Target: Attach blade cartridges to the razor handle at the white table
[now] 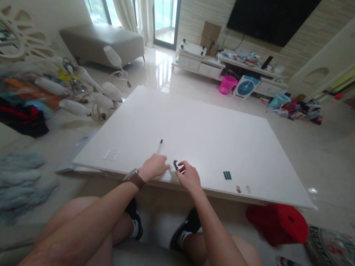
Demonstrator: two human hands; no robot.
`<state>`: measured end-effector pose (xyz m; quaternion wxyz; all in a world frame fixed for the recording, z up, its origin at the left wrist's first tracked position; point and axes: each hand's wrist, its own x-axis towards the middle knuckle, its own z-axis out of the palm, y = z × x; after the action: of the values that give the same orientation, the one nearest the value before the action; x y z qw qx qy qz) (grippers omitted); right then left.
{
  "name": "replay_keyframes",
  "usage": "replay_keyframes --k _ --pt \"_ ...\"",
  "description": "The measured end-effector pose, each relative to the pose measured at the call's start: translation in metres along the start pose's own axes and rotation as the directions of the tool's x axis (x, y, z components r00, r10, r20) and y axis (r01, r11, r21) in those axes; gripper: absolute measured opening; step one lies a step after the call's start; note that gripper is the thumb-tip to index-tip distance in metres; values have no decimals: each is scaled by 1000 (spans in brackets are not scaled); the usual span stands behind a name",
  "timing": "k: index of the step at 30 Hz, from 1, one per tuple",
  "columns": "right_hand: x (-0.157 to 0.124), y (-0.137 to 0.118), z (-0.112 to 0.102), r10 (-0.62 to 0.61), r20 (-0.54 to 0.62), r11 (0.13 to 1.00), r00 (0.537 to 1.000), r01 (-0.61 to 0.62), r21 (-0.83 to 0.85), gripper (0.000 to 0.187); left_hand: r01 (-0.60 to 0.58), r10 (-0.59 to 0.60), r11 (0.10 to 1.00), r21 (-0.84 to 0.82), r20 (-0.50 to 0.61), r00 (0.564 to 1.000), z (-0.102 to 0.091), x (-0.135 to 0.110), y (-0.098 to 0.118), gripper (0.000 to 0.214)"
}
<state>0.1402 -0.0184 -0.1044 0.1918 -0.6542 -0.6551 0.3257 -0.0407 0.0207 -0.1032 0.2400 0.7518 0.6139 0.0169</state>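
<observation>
Over the front part of the white tabletop, my two hands are close together. My right hand pinches a small black part between thumb and fingers; its exact kind is too small to tell. My left hand, with a watch and a brown strap at the wrist, has its fingers curled in. What those fingers hold, if anything, is unclear. Just beyond it points a slim pen-like stick with a dark tip and a pale shaft. Its lower end is hidden by the hand, so I cannot tell whether it is held.
Several green batteries, a small yellow-and-blue item and a clear piece lie to the right. A clear flat item lies left. A red stool stands by the front right edge, and a lamp by the left.
</observation>
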Motion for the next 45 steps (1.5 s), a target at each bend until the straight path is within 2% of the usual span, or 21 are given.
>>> replay_keyframes --k 4,8,11,14,18,20,22,26,29,38,45 --pt "7 8 5 -1 -76 974 997 19 225 35 -71 74 990 -121 21 997 -7 0 4 32" --pt "15 16 11 78 -129 894 988 -12 448 46 -132 199 892 -432 113 974 -6 -1 14 30" --pt "18 17 17 116 -123 840 986 -31 542 51 -136 186 859 -493 55 981 -2 -5 26 25" --pt "18 11 20 109 -157 840 982 -7 543 49 -107 98 873 -476 -44 994 0 -8 36 17" --pt "12 0 19 91 -187 857 978 19 515 46 -91 63 904 -417 -81 995 -5 -8 36 12" --pt "7 -6 18 83 -186 883 979 14 469 47 -51 20 956 -289 -109 994 -14 -4 24 14" --pt "2 -11 18 61 -178 917 982 15 399 46 43 -64 988 -148 -139 988 -25 0 5 21" --pt "-4 -14 21 -46 -148 959 988 85 271 44 233 -234 972 -24 -124 964 -41 1 -35 24" --pt "-5 -13 21 -137 -133 969 982 161 185 44 312 -307 949 50 -95 947 -44 -1 -49 27" --pt "0 -10 4 -209 -99 969 973 220 113 38 315 -319 935 161 -4 948 -26 11 -45 33" --pt "-3 -19 -5 -232 -99 967 968 241 81 35 326 -329 927 185 -16 944 -25 11 -48 29"
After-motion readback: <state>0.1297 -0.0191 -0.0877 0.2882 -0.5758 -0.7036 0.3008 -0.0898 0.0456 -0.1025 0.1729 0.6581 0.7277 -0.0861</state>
